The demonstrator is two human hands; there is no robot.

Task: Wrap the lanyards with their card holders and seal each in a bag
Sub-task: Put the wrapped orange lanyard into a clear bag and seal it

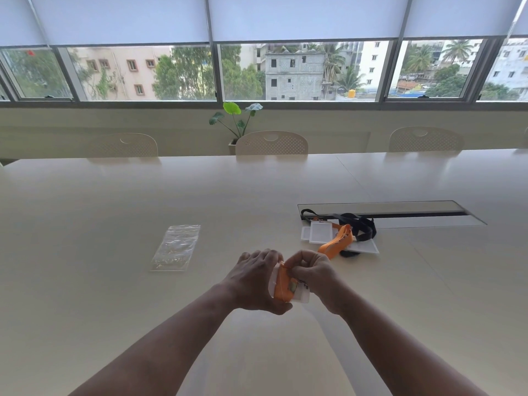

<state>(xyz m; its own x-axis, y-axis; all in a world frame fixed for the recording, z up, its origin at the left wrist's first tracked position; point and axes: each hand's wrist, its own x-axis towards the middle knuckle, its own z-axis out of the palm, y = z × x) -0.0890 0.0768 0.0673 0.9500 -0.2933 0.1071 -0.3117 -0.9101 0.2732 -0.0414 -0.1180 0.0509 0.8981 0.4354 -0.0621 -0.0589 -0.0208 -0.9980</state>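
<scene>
1. Spanning the whole lower view, the table [114, 281] is carrying everything; both forearms are reaching in from 6 o'clock.
2. Lying flat at 9 o'clock from the hands, well apart from them, the clear bag [176, 247] is looking thin, limp and slippery; judging that it is best taken by its open edge.
3. Sitting at 2 o'clock from the hands, near the table's cable hatch [400, 208], a pile of spare lanyards [337, 242], orange and black, is resting on white card holders [320, 232].
4. Gripping from the 9 o'clock side, the left hand [251, 281] is curling round the card holder in hand [300, 297], which is looking light and stiff; judging its edges the safest hold.
5. Pinching from 3 o'clock, the right hand [311, 274] is clenching fingers on the orange lanyard [283, 284], a soft, floppy strap being wound around the holder; it is likely to unwind if tension drops.
</scene>
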